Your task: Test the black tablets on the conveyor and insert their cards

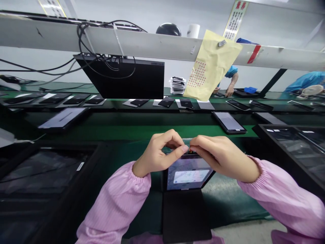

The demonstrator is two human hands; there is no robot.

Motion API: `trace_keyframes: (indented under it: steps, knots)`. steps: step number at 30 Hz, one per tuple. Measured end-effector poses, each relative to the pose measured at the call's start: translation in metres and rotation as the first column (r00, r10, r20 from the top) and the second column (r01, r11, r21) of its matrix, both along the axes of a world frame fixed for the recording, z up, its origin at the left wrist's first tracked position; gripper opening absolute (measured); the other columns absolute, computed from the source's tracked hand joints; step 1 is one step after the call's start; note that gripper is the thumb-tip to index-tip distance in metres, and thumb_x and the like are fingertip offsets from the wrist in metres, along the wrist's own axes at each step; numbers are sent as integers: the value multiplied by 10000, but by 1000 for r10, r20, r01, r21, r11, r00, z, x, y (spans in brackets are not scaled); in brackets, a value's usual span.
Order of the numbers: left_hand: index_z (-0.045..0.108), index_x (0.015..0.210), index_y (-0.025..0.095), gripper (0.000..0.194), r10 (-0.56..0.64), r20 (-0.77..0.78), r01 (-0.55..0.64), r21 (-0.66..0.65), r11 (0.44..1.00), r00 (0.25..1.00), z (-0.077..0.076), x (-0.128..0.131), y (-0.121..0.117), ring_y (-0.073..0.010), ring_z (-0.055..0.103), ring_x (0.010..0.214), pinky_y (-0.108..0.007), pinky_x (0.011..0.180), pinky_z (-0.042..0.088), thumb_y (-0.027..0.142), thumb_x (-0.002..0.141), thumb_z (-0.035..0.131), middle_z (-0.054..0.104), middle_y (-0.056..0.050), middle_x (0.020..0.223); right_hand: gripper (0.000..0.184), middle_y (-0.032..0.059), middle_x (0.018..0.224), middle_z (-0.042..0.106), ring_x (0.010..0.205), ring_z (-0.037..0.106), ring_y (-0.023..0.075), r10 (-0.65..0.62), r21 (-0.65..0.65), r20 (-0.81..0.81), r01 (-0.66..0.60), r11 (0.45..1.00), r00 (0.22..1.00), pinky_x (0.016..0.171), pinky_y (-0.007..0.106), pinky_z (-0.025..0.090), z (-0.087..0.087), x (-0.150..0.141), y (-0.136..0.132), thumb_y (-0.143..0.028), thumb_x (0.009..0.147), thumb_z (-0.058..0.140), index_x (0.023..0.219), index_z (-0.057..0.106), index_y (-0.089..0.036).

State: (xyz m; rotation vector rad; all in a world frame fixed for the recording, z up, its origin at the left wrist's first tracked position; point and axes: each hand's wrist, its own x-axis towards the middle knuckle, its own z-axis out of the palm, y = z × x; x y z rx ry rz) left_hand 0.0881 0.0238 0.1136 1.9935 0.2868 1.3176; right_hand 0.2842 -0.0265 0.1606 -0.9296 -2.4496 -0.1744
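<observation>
A tablet (189,178) with its lit screen facing me stands tilted at the front of the bench. Its black folio cover (186,215) is folded open toward me. Above the tablet's top edge, my left hand (161,150) is closed in a pinch, thumb against fingers. Close beside it, the fingertips of my right hand (223,154) are also pinched together. A tiny orange-red part (191,151) shows between the two hands, too small to name. The fingers partly cover the tablet's upper edge and right side.
Black trays stand at the left (50,183) and right (304,142). Other tablets (228,121) lie on the green bench (152,132). Behind are a dark monitor (132,79), hanging cables, a yellow paper (210,67) and a stack of cards (177,85). Across the bench, another person's hands (230,89) work.
</observation>
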Motion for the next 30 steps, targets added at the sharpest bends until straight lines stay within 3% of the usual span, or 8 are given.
trace_keyframes:
  steps: [6, 15, 23, 30]
  knots:
    - [577, 796, 147, 96, 6, 8, -6, -1, 1000, 1000, -2, 0, 1, -108, 638, 629, -191, 547, 522, 171, 862, 643, 644, -21, 706, 170, -20, 705, 523, 573, 430, 89, 38, -93, 76, -31, 995, 996, 518, 219, 303, 0, 5, 2, -168, 985, 404, 851, 504, -199]
    - [576, 780, 154, 128, 39, 2, -39, -20, 999, 999, -1, 1, 3, -84, 605, 589, -174, 530, 513, 220, 864, 646, 632, -8, 689, 230, -31, 664, 427, 563, 327, 90, 95, -148, 67, -85, 985, 993, 516, 218, 270, 1, 5, 6, -93, 952, 379, 758, 433, -204]
    - [560, 764, 162, 139, 46, -33, -46, -25, 999, 998, 3, 0, 0, -84, 606, 582, -175, 540, 520, 218, 853, 651, 632, 4, 679, 187, -11, 708, 545, 597, 465, 91, 49, -208, 55, -36, 977, 997, 560, 216, 334, 4, 5, 5, -184, 989, 405, 835, 510, -187]
    - [567, 783, 158, 113, 29, -29, -29, -12, 1000, 999, 2, 0, -1, -89, 620, 597, -178, 546, 524, 191, 853, 650, 643, -4, 700, 212, -17, 702, 534, 593, 449, 90, 72, -202, 61, -59, 978, 996, 548, 218, 318, 8, 4, 4, -200, 996, 399, 805, 491, -195]
